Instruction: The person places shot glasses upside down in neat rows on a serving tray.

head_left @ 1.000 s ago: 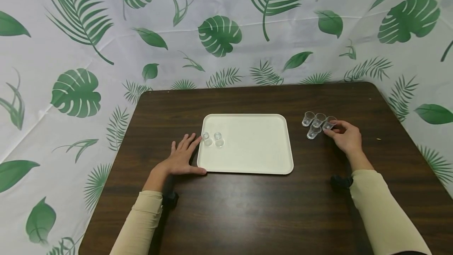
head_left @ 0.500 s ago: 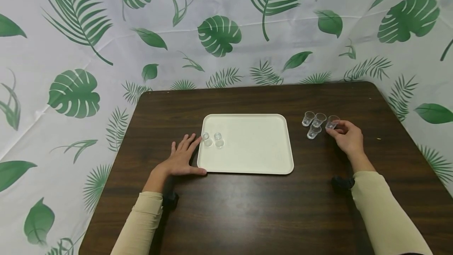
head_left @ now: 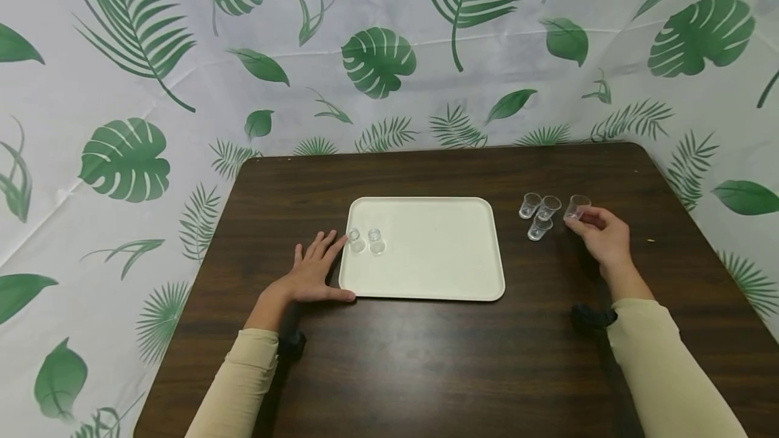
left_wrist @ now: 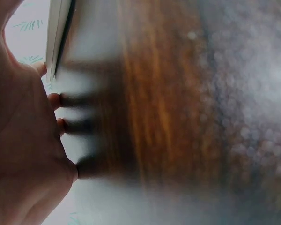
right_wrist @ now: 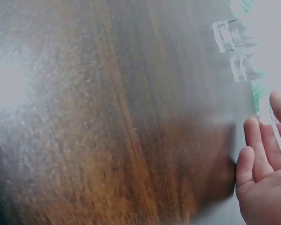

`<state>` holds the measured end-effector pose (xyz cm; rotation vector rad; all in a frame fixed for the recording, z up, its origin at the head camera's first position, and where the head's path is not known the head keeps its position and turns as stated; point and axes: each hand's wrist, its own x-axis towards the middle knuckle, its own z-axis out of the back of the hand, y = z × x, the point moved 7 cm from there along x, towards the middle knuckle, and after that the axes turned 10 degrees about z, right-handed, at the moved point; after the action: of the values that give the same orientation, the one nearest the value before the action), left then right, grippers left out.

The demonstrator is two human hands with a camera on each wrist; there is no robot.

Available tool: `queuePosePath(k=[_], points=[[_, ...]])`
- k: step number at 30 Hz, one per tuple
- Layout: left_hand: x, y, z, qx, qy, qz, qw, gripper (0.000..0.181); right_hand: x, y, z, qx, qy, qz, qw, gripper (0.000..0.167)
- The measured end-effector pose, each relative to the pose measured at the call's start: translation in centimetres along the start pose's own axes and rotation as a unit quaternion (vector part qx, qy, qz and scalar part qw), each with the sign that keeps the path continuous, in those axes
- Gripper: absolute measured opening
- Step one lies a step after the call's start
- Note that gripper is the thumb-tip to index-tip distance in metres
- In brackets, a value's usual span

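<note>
My right hand [head_left: 608,238] pinches a small clear shot glass [head_left: 576,207] between thumb and fingers, right of three more glasses grouped on the table. Of that group, one glass [head_left: 530,205] is at the left, one [head_left: 550,206] touches or nearly touches it, and one [head_left: 539,227] is in front. My left hand [head_left: 313,272] lies with fingers spread at the left edge of a cream tray [head_left: 438,249], its thumb at the front corner. On the tray's left side two clear glasses [head_left: 356,240] stand side by side, seemingly upside down. In the right wrist view the held glass is mostly hidden.
A dark wood table [head_left: 426,357] carries everything. Behind it and to both sides hangs a white cloth [head_left: 316,73] with green leaf prints. A tiny yellowish speck [head_left: 651,240] lies right of my right hand.
My right hand has drawn its glass away from the other three, rightward and slightly up from the table. The left hand, the tray and the two glasses on it stay put.
</note>
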<state>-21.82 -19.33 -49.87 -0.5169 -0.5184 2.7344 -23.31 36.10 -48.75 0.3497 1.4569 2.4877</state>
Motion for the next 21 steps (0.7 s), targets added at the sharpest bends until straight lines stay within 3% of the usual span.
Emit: queuePosePath(k=[6, 10, 17, 21], points=[[0.0, 0.2, -0.1, 0.003, -0.003, 0.000, 1.0000, 0.118, -0.3, 0.4, 0.7, 0.036, -0.029, -0.038, 0.9982, 0.032], [0.0, 0.1, -0.1, 0.003, -0.001, 0.002, 1.0000, 0.119, -0.1, 1.1, 1.0, 0.064, -0.052, -0.039, 0.9958, 0.033], [0.0, 0.0, 0.0, 0.001, -0.001, 0.006, 1.0000, 0.119, 0.4, 4.4, 0.5, 0.147, -0.075, 0.020, 0.9860, 0.033], [-0.1, -0.2, -0.1, 0.004, 0.003, 0.008, 1.0000, 0.119, 0.4, 7.0, -0.5, 0.137, -0.063, 0.069, 0.9861, 0.033]])
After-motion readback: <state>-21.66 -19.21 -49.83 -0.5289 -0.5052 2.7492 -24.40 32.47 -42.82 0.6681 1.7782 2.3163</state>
